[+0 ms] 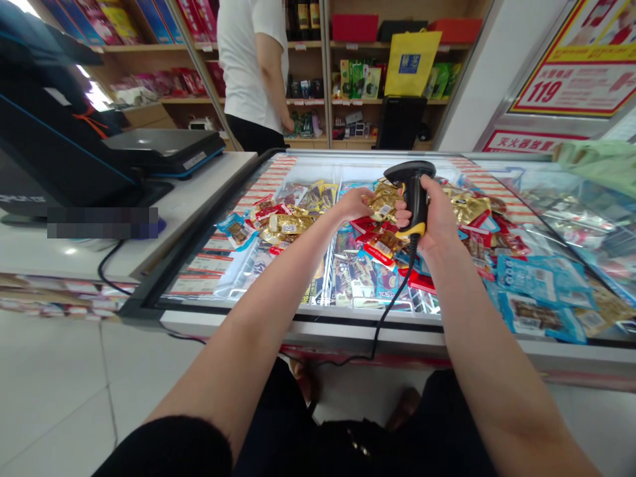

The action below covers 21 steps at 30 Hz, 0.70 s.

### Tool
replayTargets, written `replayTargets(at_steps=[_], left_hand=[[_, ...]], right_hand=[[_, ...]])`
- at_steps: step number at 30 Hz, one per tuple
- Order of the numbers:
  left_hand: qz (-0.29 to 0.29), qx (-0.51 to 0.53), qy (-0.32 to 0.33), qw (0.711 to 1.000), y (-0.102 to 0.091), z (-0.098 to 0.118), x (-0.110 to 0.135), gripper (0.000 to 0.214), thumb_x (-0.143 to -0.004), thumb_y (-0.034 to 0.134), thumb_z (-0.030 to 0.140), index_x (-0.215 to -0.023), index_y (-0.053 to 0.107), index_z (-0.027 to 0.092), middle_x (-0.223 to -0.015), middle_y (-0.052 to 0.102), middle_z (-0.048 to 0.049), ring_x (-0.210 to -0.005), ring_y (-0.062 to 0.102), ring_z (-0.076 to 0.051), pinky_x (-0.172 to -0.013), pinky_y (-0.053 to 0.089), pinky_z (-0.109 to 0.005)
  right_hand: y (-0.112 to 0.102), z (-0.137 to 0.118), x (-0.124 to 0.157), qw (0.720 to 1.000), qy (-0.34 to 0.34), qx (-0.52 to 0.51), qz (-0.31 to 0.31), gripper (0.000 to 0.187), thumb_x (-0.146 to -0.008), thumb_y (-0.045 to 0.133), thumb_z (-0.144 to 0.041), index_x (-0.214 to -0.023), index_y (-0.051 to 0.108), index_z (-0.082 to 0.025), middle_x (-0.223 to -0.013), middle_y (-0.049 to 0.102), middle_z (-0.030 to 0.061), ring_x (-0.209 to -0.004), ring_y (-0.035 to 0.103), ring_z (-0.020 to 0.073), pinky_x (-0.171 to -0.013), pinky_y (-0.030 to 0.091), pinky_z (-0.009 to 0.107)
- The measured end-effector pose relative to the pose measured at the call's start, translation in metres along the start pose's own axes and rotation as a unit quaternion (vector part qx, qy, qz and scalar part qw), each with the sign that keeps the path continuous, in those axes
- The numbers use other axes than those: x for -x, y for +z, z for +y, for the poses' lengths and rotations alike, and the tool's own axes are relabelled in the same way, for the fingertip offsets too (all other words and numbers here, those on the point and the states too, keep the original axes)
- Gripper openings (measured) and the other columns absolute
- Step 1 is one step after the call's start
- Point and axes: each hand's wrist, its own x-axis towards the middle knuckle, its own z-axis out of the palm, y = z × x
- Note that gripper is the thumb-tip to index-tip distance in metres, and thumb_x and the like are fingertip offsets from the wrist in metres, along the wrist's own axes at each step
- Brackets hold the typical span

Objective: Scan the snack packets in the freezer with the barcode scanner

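Two bare hands are hovering over a long freezer with a glass top and a pale front rim [342, 328]. The right hand [433, 212] is holding a black and yellow plastic scanner [415, 199], with its fingers curling around the handle. The left hand [356, 204] is resting at a small shiny gold packet [391, 193], which is lying in the pile just beside the scanner. Its fingers are bending at the packet, but I cannot tell if they are pinching it.

Trouble could be coming from the crowd. Many red and brown plastic packets [381, 245] are lying close by, so the scanner could be reading the wrong one. The gold wrap is shining, and that glare could be hiding the marks on its white label [385, 210]. The scanner's window is not showing, so I cannot tell where it is aiming.

A thin black cord [380, 324] is hanging from the scanner over the rim. With a quick swing, it could be dragging loose packets along. Flat blue plastic packets [525, 278] are lying near the front on the right, so a bumping arm could be sending them sliding off.
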Motion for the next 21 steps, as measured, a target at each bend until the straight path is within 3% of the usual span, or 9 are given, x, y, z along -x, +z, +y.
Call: replayTargets(at_steps=[5, 11, 16, 21], left_hand=[[0.075, 0.100, -0.045, 0.991, -0.006, 0.002, 0.007, 0.062, -0.066, 0.072, 0.011, -0.126, 0.059, 0.012, -0.090, 0.070, -0.0059, -0.075, 0.063, -0.016, -0.072, 0.050, -0.029], [0.086, 0.265, -0.122, 0.953, -0.041, -0.006, 0.033, 0.026, -0.067, 0.075, 0.017, -0.092, 0.071, 0.012, -0.076, 0.070, -0.0050, -0.077, 0.067, -0.019, -0.075, 0.054, -0.032], [0.153, 0.274, -0.161, 0.936, -0.074, -0.032, 0.062, 0.028, -0.062, 0.077, 0.021, -0.088, 0.069, 0.015, -0.077, 0.070, -0.0032, -0.077, 0.067, -0.016, -0.074, 0.056, -0.029], [0.182, 0.266, -0.160, 0.933, -0.089, -0.055, 0.079, 0.030, -0.062, 0.073, 0.026, -0.090, 0.068, 0.016, -0.076, 0.068, -0.0006, -0.078, 0.067, -0.015, -0.069, 0.053, -0.024]], right_hand=[[0.000, 0.002, 0.001, 0.999, 0.017, 0.011, -0.026, 0.041, -0.086, 0.054, -0.060, -0.092, 0.056, -0.019, -0.058, 0.051, -0.0015, -0.038, 0.043, 0.0085, -0.032, 0.036, 0.020], [0.007, 0.004, 0.005, 0.996, 0.053, 0.035, -0.063, 0.038, -0.088, 0.054, -0.057, -0.096, 0.058, -0.020, -0.057, 0.051, -0.0013, -0.038, 0.043, 0.0089, -0.032, 0.036, 0.020], [0.018, 0.010, 0.012, 0.989, 0.086, 0.050, -0.106, 0.038, -0.088, 0.054, -0.056, -0.098, 0.059, -0.020, -0.057, 0.052, -0.0007, -0.037, 0.041, 0.0087, -0.031, 0.035, 0.020], [0.024, 0.021, 0.018, 0.981, 0.107, 0.068, -0.146, 0.033, -0.089, 0.055, -0.052, -0.091, 0.056, -0.019, -0.057, 0.054, -0.0005, -0.037, 0.042, 0.0077, -0.031, 0.035, 0.018]])
